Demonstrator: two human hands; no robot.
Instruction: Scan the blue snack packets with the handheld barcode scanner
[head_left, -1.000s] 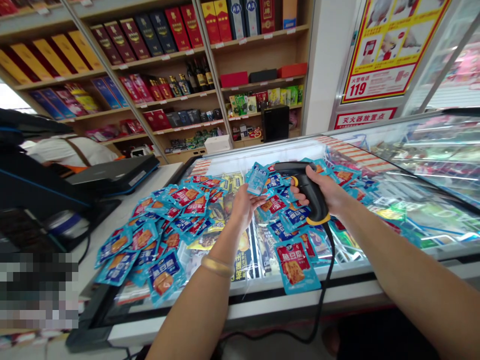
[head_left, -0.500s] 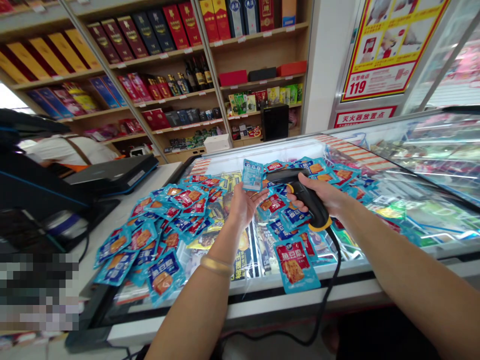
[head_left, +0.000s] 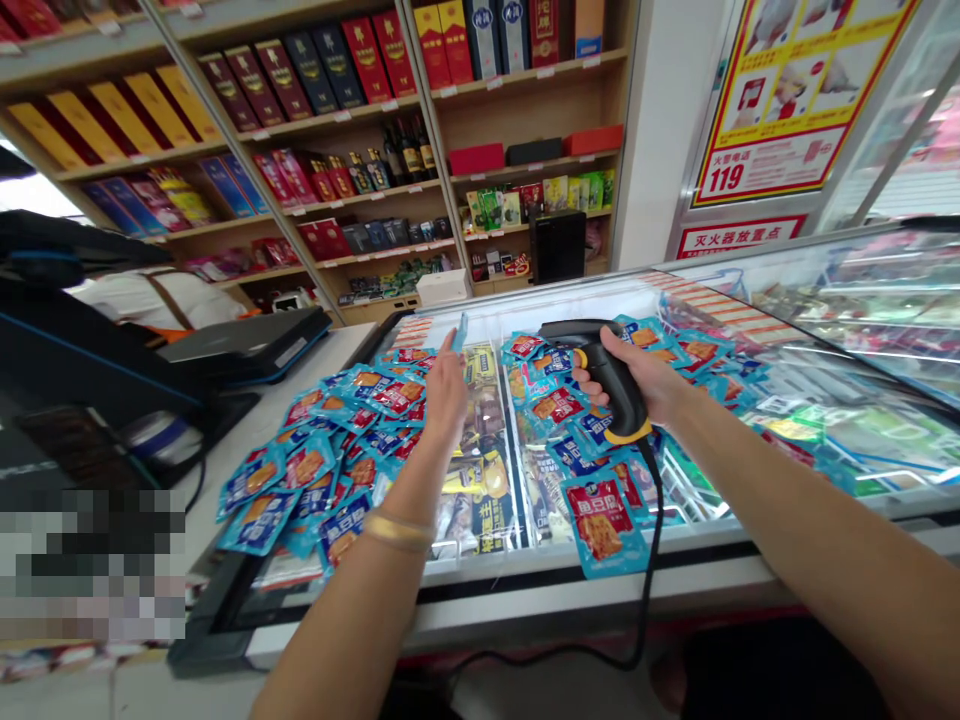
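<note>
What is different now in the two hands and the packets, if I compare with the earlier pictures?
The left hand has moved left, away from the scanner and toward the left pile of packets. The small blue packet went with it and now shows nearly edge-on. No new grasp or release is visible. The right hand still grips the scanner; both piles look unchanged.

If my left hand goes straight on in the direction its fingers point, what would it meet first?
Probably the white box beyond the freezer, with the packet in your left hand leading. Depth is unclear; a low path might touch the freezer's far edge first.
</note>
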